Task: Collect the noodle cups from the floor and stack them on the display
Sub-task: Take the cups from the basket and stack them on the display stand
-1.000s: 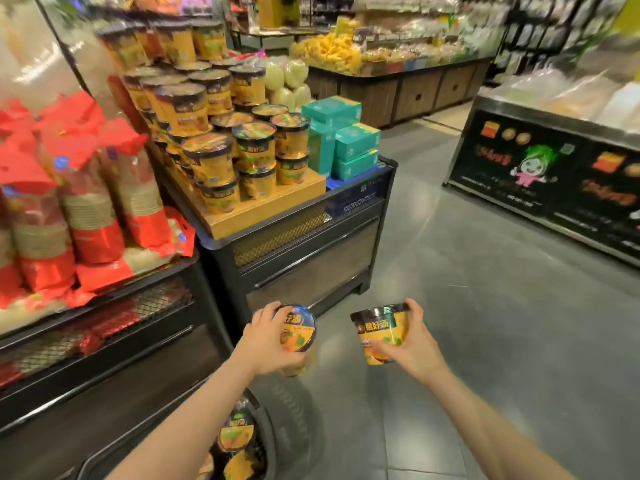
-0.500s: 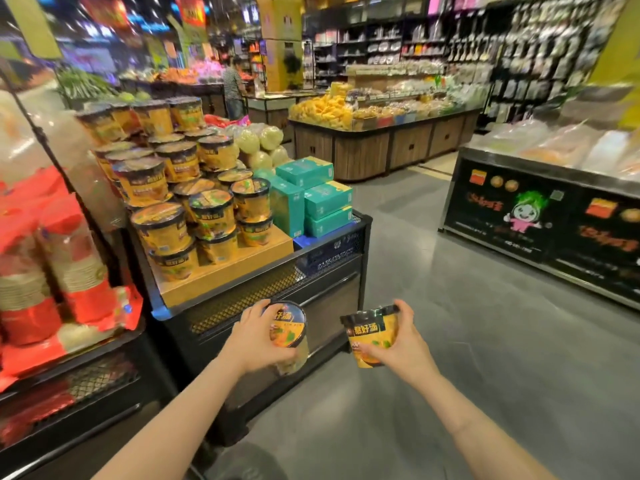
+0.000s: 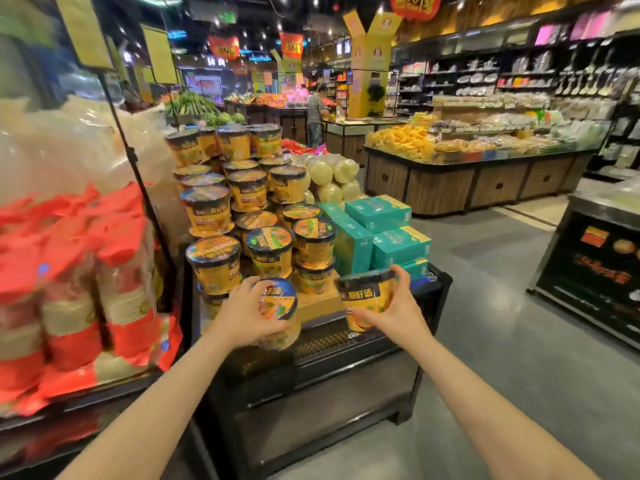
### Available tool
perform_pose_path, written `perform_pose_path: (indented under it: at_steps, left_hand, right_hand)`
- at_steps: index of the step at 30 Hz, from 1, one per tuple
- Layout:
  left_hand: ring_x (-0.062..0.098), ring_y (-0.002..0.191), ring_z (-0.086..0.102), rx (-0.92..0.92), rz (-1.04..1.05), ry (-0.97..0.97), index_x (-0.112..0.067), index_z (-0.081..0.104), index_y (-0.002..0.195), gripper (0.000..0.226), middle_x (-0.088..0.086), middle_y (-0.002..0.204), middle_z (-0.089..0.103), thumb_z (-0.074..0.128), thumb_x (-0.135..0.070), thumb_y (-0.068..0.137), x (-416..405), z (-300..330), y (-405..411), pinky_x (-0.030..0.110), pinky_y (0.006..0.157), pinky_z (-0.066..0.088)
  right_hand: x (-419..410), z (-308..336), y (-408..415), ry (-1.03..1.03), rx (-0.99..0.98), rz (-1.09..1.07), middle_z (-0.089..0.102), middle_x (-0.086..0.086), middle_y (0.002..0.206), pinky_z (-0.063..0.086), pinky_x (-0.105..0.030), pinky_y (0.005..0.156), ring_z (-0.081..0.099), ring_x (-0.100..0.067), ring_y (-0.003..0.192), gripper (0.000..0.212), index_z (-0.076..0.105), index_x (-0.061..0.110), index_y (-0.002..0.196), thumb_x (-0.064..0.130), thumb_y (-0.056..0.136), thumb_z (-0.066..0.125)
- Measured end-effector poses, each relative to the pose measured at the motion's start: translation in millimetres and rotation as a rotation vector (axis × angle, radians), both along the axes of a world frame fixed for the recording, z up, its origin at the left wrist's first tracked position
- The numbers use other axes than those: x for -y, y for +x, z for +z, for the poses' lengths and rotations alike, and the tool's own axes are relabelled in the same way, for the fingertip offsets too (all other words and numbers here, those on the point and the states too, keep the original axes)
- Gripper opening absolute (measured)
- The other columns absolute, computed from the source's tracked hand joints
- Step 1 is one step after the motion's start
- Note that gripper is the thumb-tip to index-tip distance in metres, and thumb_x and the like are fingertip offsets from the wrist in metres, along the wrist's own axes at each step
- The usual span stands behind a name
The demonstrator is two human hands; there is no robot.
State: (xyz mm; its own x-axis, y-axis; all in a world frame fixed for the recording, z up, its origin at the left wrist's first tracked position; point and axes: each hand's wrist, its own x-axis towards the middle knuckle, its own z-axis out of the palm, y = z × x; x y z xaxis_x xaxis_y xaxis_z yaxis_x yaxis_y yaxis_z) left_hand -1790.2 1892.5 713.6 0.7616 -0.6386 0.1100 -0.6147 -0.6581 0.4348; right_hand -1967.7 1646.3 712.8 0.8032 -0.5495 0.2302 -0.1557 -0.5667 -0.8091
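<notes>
Curling our left hand fingers round one noodle cup, lid tilted toward us, we grip a second cup upright in our right hand, both at the display front edge, below the stacked cups.

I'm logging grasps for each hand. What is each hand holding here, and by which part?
The left hand grips one noodle cup around its side wall, lid tilted toward the camera. The right hand holds another noodle cup by its side, thumb near the rim.
</notes>
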Motion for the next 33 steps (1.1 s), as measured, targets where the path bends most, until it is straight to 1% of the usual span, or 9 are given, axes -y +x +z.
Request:
perform_pose_path:
  at_steps: [2,5,10,14,17,20,25,28,33]
  left_hand:
    - [0.026,0.14,0.027,-0.007,0.068,-0.016,-0.03,0.037,0.146,0.115,-0.001,0.153,0.028,0.054,-0.087,0.048,-11.3,8.5,10.4,0.047,0.113,0.03]
    - [0.022,0.135,0.033,-0.013,0.16,-0.062,-0.031,0.04,0.143,0.112,-0.005,0.146,0.034,0.054,-0.087,0.047,-32.0,14.1,19.0,0.047,0.11,0.035]
    - [0.019,0.133,0.037,-0.002,0.319,-0.085,-0.03,0.042,0.143,0.098,-0.003,0.147,0.034,0.072,-0.072,0.059,-56.7,21.4,25.8,0.035,0.106,0.035]
    - [0.023,0.138,0.033,-0.003,0.458,-0.056,-0.031,0.04,0.145,0.104,0.0,0.149,0.034,0.065,-0.078,0.055,-69.0,21.1,29.1,0.039,0.113,0.032]
    - [0.022,0.138,0.033,0.018,0.549,-0.049,-0.029,0.041,0.144,0.094,-0.001,0.149,0.034,0.077,-0.065,0.065,-70.4,18.4,30.0,0.039,0.112,0.032]
    - [0.022,0.139,0.033,0.051,0.619,-0.041,-0.03,0.042,0.143,0.09,-0.001,0.151,0.034,0.078,-0.061,0.068,-67.1,14.7,31.0,0.038,0.111,0.032]
    - [0.022,0.136,0.037,0.035,0.709,-0.028,-0.029,0.046,0.141,0.097,-0.003,0.148,0.037,0.072,-0.071,0.058,-60.0,6.2,31.1,0.041,0.109,0.036]
    - [0.019,0.136,0.034,0.01,0.757,-0.034,-0.032,0.045,0.141,0.1,-0.005,0.15,0.035,0.064,-0.076,0.053,-59.3,3.5,29.3,0.044,0.108,0.038]
    - [0.019,0.138,0.03,-0.031,0.79,-0.012,-0.031,0.042,0.143,0.103,-0.006,0.15,0.032,0.061,-0.076,0.053,-60.5,1.5,29.8,0.043,0.11,0.034]
  right_hand:
    - [-0.2,12.8,34.1,-0.016,0.035,0.061,0.049,0.001,0.137,0.043,-0.042,0.103,0.052,-0.021,0.121,0.112,0.013,0.04,0.138,0.066,0.055,0.082]
    - [-4.5,28.8,86.0,-0.03,0.106,0.164,0.048,0.002,0.135,0.041,-0.037,0.101,0.051,-0.018,0.121,0.106,0.015,0.036,0.139,0.053,0.061,0.085]
    - [-11.0,51.6,171.4,-0.062,0.174,0.304,0.051,0.001,0.137,0.045,-0.044,0.101,0.052,-0.021,0.123,0.104,0.015,0.041,0.136,0.06,0.059,0.083]
    - [-11.5,75.2,232.9,-0.123,0.189,0.362,0.049,-0.005,0.141,0.043,-0.044,0.102,0.048,-0.026,0.128,0.112,0.014,0.032,0.144,0.062,0.06,0.082]
    - [-8.4,88.9,270.6,-0.148,0.234,0.423,0.052,-0.005,0.135,0.047,-0.045,0.097,0.053,-0.026,0.122,0.111,0.016,0.029,0.142,0.06,0.059,0.083]
    - [-1.8,93.3,303.3,-0.097,0.269,0.481,0.05,-0.002,0.134,0.046,-0.038,0.094,0.053,-0.022,0.12,0.11,0.019,0.028,0.14,0.057,0.058,0.085]
    - [0.6,85.4,354.2,-0.052,0.224,0.503,0.049,-0.004,0.136,0.047,-0.04,0.095,0.054,-0.025,0.12,0.107,0.019,0.032,0.134,0.054,0.055,0.088]
    - [-4.5,76.6,378.9,-0.022,0.21,0.504,0.046,-0.008,0.137,0.046,-0.039,0.094,0.053,-0.027,0.119,0.101,0.022,0.026,0.133,0.044,0.06,0.09]
    - [-9.3,61.3,395.0,-0.026,0.163,0.435,0.045,-0.013,0.136,0.044,-0.044,0.094,0.049,-0.033,0.122,0.095,0.029,0.014,0.131,0.029,0.061,0.091]
